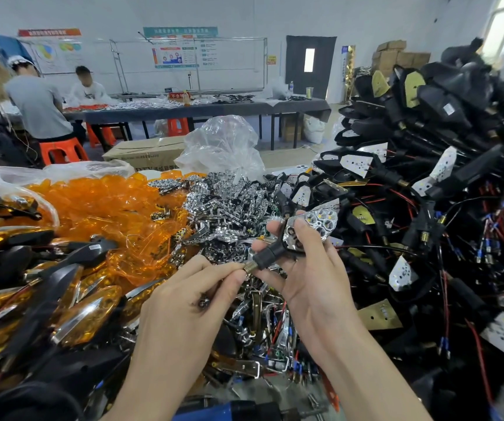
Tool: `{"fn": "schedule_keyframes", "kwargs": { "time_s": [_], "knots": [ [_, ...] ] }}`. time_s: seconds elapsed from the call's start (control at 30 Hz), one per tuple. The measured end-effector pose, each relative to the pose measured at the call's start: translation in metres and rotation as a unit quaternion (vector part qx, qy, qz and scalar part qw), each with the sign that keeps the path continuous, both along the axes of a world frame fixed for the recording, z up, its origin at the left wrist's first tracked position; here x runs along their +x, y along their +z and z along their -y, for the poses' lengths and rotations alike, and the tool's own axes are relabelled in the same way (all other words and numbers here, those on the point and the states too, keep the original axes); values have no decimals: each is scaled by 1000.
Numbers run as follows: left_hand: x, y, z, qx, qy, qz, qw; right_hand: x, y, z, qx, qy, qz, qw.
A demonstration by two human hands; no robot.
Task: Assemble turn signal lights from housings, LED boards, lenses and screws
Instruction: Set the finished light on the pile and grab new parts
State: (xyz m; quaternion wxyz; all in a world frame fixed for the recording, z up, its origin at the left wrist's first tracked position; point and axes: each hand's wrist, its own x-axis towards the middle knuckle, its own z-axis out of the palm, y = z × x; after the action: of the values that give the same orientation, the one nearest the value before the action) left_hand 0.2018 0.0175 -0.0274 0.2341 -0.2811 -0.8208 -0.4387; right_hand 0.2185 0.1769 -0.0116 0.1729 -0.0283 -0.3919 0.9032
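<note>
Head-worn view, forward-down, close

Bare left grip (184,299), bare right grip (311,268) — forearms (366,363) bare too.

Housing (270,256) held in both hands.
Right hand (311,278) grips the housing, chrome reflector (311,226) seated; left hand (184,288) pinches its threaded stem (249,267).

Two hands (190,296) (308,268) — one housing (270,255) — two workers (39,104) (88,86).
</note>
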Motion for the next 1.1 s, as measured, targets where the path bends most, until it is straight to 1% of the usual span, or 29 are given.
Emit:
{"fn": "schedule_keyframes", "kwargs": {
  "time_s": [0.23,0.6,0.93,1.1],
  "knots": [
    [1,2,2,26,-17,34,999,-1,-1,1,-7,9,-8,1000],
    [0,-1,4,52,-25,95,994,-4,-8,3,59,-9,-44,997],
    [2,2,2,69,-38,139,987,-5,-10,3,59,-18,-64,996],
    [2,2,3,68,-46,148,986,-4,-11,2,69,-19,-68,995]
  ]
}}
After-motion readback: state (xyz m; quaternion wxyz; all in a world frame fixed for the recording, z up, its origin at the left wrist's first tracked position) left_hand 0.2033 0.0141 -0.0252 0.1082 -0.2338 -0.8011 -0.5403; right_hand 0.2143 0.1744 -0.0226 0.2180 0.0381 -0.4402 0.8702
